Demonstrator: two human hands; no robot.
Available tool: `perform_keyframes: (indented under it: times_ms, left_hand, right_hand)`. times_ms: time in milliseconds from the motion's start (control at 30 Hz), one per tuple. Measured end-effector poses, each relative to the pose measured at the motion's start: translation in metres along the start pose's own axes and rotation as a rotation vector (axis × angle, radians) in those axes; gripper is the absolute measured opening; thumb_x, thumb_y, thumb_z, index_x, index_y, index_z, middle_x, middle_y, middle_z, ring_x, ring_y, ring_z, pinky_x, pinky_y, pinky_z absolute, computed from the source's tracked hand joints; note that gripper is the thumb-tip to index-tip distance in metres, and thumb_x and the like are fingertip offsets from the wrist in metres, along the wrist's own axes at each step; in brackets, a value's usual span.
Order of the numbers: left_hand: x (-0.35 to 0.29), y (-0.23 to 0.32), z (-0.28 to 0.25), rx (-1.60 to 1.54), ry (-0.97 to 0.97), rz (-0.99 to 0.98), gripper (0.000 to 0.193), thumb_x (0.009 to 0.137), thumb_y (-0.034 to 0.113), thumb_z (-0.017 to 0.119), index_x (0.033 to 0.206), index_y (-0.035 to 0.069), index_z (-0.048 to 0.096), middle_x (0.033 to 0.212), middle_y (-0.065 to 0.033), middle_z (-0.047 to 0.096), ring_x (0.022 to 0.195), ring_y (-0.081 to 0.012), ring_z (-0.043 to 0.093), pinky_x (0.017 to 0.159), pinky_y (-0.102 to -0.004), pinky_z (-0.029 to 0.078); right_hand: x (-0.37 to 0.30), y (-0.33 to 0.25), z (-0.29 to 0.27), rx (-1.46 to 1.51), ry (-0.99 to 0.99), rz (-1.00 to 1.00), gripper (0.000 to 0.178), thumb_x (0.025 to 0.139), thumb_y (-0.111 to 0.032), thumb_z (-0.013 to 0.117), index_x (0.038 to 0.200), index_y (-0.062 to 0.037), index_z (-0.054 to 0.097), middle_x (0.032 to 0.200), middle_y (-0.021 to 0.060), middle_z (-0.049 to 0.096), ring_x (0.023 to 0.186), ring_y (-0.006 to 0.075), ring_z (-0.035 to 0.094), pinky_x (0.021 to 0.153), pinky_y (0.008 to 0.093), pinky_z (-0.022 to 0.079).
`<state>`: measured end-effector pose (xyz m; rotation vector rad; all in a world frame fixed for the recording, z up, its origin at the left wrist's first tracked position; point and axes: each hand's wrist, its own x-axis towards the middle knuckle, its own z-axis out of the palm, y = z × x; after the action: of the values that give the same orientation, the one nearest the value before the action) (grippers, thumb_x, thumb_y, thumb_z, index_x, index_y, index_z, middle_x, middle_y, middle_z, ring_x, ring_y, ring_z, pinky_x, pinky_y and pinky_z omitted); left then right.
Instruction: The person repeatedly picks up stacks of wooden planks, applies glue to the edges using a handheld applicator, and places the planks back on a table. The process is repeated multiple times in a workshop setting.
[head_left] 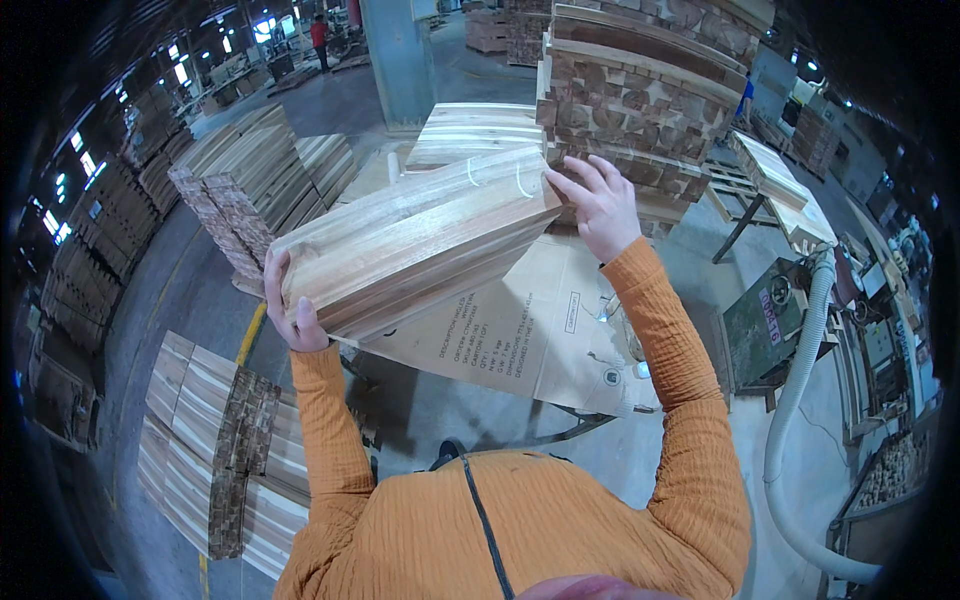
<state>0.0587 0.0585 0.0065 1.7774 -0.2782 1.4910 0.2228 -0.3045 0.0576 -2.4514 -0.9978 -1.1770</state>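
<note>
A stack of pale and brown wooden boards (430, 225) is tilted between my hands above a cardboard-covered table. White curved marks show on the top board near its right end. My left hand (290, 310) grips the left end, with the thumb in front and the fingers partly behind the wood. At the far right end, my right hand (605, 208) presses against the corner, its fingers bent and a little apart; its thumb is hidden. Printed cardboard (490, 335) lies beneath the boards, partly covered by them.
More boards (475, 130) lie behind the table, beside a tall wood stack (640, 105). Other stacks stand at left (245, 180) and lower left (225, 440). A green machine (770, 325) and a pale hose (795, 420) are on the right. A person (319, 42) stands far off.
</note>
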Motion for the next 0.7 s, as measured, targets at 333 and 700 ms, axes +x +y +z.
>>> perform_keyframes:
  times_ms: [333, 700]
  left_hand:
    - [-0.002, 0.003, 0.001, -0.029, 0.02, -0.019, 0.061, 0.073, 0.03, 0.046, 0.121, -0.008, 0.046, 0.128, -0.0233, 0.044, 0.119, -0.0315, 0.043, 0.102, -0.0396, 0.029]
    - [0.002, 0.002, 0.001, -0.008, 0.012, -0.015, 0.061, 0.072, 0.03, 0.046, 0.12, -0.008, 0.047, 0.126, -0.0216, 0.046, 0.118, -0.0301, 0.044, 0.102, -0.0381, 0.03]
  right_hand:
    - [0.021, -0.035, -0.002, 0.086, -0.045, -0.111, 0.045, 0.081, -0.015, 0.047, 0.122, -0.0314, 0.053, 0.131, 0.0046, 0.044, 0.123, 0.0315, 0.035, 0.098, 0.0486, 0.029]
    - [0.054, -0.042, 0.015, 0.035, -0.209, -0.18, 0.043, 0.085, -0.029, 0.034, 0.123, -0.0345, 0.053, 0.136, 0.0065, 0.04, 0.13, 0.0329, 0.027, 0.103, 0.0529, 0.022]
